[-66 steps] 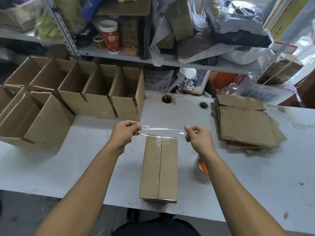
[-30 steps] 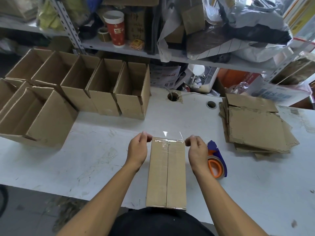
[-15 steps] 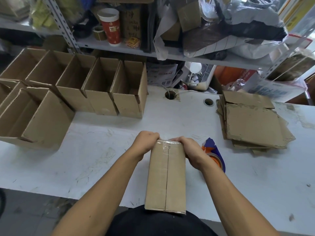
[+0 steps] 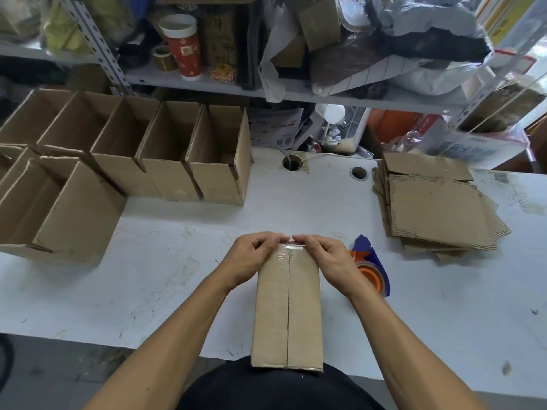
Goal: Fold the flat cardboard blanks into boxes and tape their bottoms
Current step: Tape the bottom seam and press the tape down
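A folded cardboard box (image 4: 288,309) lies bottom-up on the white table (image 4: 177,261), reaching from mid-table to my body. Clear tape (image 4: 284,254) crosses its far end over the centre seam. My left hand (image 4: 251,257) and my right hand (image 4: 321,258) curl over the far corners of the box, fingertips nearly meeting at the far edge, pressing the tape down. An orange and blue tape dispenser (image 4: 370,267) sits on the table just right of my right hand.
Several open finished boxes (image 4: 165,152) stand in a row at the back left, with more (image 4: 56,208) at the left edge. A stack of flat blanks (image 4: 435,208) lies at the right. Cluttered shelves (image 4: 296,93) rise behind the table.
Both hands brought the stretched strip of tape down onto the far end of the box, then slid inward along the far edge until the fingertips nearly met.
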